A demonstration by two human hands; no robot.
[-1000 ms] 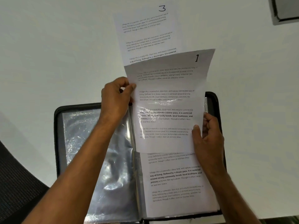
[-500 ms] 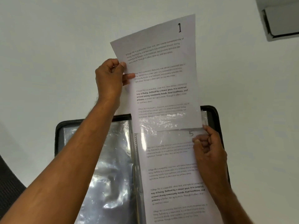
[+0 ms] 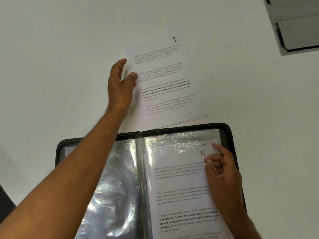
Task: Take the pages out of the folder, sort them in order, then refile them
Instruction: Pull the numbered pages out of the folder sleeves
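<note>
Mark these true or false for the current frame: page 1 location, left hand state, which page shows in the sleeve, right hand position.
1. Page 1 lies on the table beyond the folder. True.
2. The left hand grips page 1 in a fist. False: its fingers are spread open at the page's left edge.
3. The page in the right-hand sleeve is marked 3. False: it is marked 5.
4. The right hand is at the top right corner of that sleeve. True.
5. Page 1 lies alone. False: edges of other sheets show beneath it.
</note>
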